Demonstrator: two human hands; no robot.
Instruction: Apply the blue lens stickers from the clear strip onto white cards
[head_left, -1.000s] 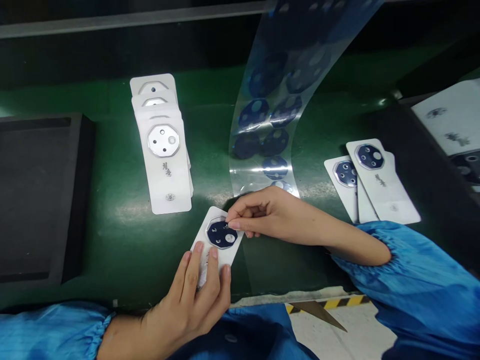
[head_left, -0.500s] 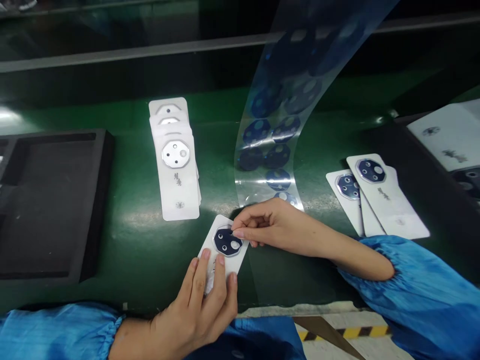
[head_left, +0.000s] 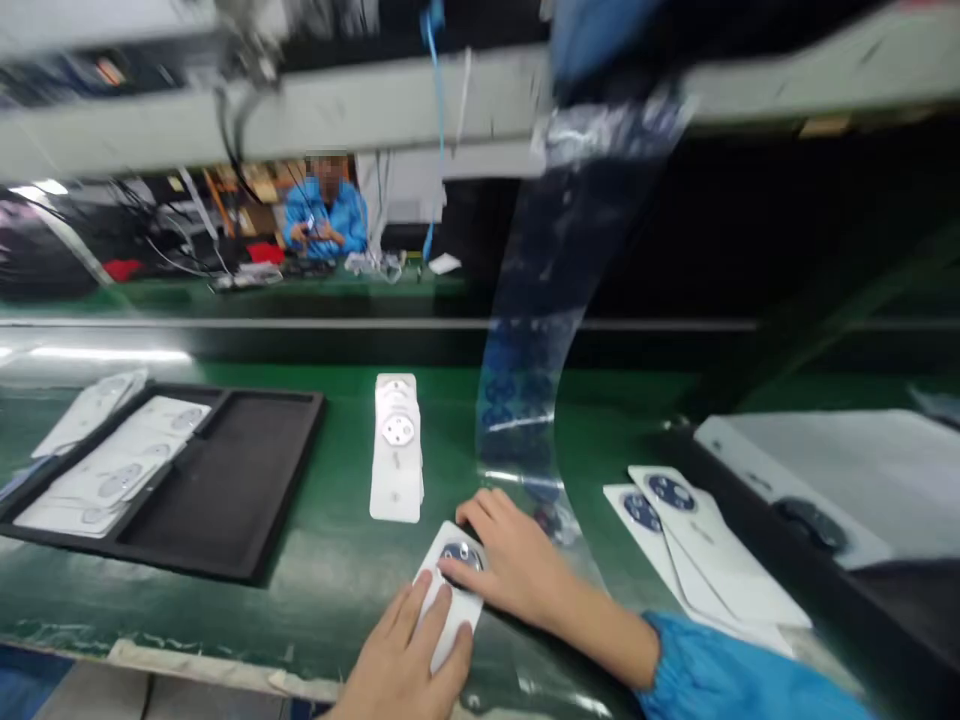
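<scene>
While steadying white panel (head_left: 460,607) on green bench (head_left: 322,610) beneath spread fingers of left hand (head_left: 410,642), rests thumb of right hand (head_left: 517,560) over dark plate (head_left: 461,552); cannot tell whether pinching with either. Looks light, stiff, slick, scratch-prone; best taken by long edges.

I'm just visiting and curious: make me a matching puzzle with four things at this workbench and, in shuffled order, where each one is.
Column one
1. clear plastic strip with dark blue shapes
2. black rectangular tray
3. stack of white rectangular panels with silvery, many-sided faces
4. bare left hand

Column two
A. between the tray and the strip
B. fingers on the single white panel nearest the person
C. hanging down to the green bench from above
D. toward the left end, holding white pieces

Pairs: 1-C, 2-D, 3-A, 4-B
</scene>
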